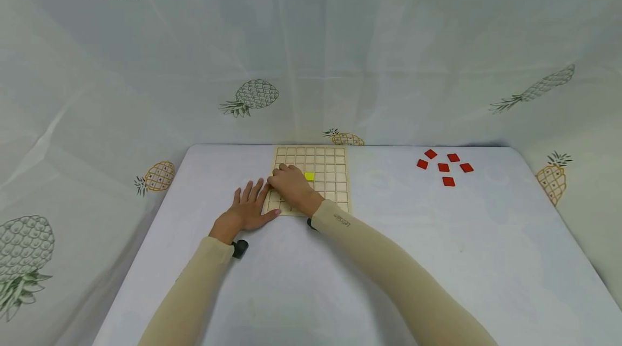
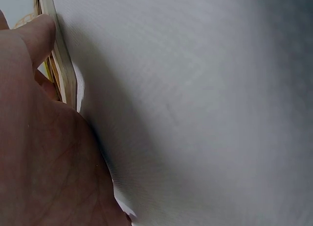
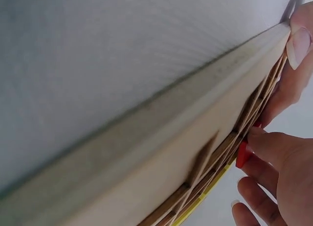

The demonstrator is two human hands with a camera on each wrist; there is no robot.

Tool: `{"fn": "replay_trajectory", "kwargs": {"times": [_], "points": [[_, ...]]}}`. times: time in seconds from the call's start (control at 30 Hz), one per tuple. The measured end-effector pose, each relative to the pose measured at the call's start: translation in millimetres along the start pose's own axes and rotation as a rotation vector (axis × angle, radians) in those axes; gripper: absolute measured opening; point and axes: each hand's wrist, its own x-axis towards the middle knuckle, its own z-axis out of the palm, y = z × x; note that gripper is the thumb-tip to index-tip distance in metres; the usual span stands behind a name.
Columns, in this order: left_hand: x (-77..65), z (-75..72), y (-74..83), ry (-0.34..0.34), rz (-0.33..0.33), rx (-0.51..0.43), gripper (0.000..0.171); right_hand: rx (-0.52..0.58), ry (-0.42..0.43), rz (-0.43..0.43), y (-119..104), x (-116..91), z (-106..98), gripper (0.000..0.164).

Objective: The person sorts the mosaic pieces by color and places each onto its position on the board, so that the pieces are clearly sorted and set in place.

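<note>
Right fingers (image 3: 264, 173) pinch a red tile (image 3: 242, 156) at a pale, square-gridded wooden board (image 1: 335, 186); left fingers (image 1: 255, 192) spread.

Grid brd (image 1: 331, 177) looks matt wood, bkgd. curtain (image 1: 350, 49) smooth cloth.

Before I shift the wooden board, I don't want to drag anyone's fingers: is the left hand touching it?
Touching. The left wrist view shows the left hand with its thumb against the wooden board's edge.
</note>
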Motion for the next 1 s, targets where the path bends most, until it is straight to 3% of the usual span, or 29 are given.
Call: {"fn": "replay_trajectory", "kwargs": {"times": [0.23,0.43,0.77,1.0], "points": [[-4.3,-4.8,4.9,-0.015,-0.001,-0.003,0.094,-0.010,-0.011,0.011,0.2,0.0,0.3,0.028],[-1.7,-0.6,2.1,-0.005,0.004,-0.007,0.094,0.003,-0.027,0.017,-1.0,-0.6,1.6,0.029],[3.8,3.3,-2.2,0.004,-0.006,0.008,0.095,-0.064,-0.038,0.006,-1.1,-11.9,0.0,0.030],[7.6,5.8,-5.2,0.017,-0.004,0.016,0.095,-0.095,-0.066,-0.016,1.7,-23.4,-1.5,0.042]]}}
